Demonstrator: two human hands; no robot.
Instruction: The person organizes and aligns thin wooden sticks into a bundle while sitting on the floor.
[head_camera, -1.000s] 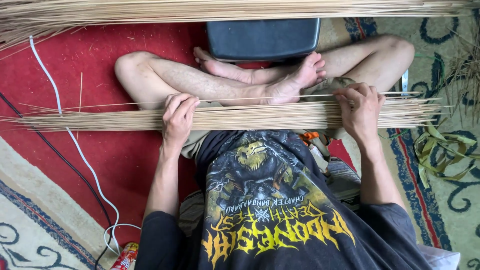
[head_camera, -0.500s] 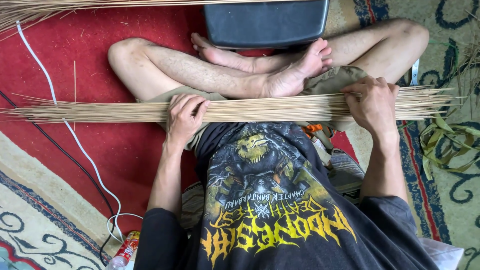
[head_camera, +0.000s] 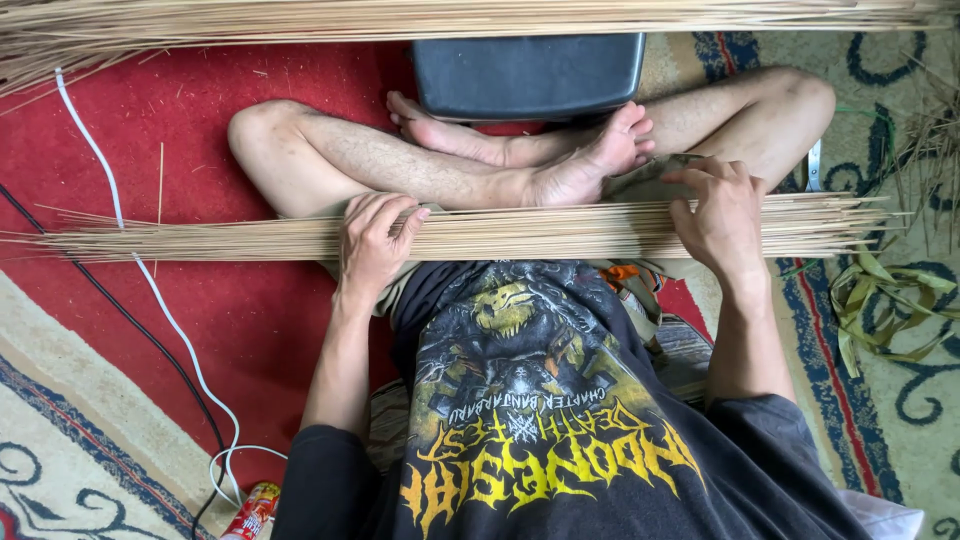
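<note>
A long bundle of thin pale sticks (head_camera: 540, 232) lies across my lap, reaching from the red carpet on the left to the patterned rug on the right. My left hand (head_camera: 372, 245) is curled over the bundle left of centre, gripping it. Further right, my right hand (head_camera: 722, 215) rests on top of the bundle, its fingers bent over the far edge of the sticks. My crossed bare legs (head_camera: 470, 165) lie just beyond the bundle.
A second, thicker pile of sticks (head_camera: 480, 18) runs along the top edge. A dark grey case (head_camera: 528, 75) stands beyond my feet. White cable (head_camera: 150, 290) and black cable (head_camera: 120, 320) cross the red carpet. Green leaf strips (head_camera: 885, 300) lie right; a small red can (head_camera: 250, 512) lies bottom left.
The bundle stays across my lap with only small shifts. My right hand has loosened from a full grip, its fingers now reaching over the far edge. My left hand keeps its hold.
</note>
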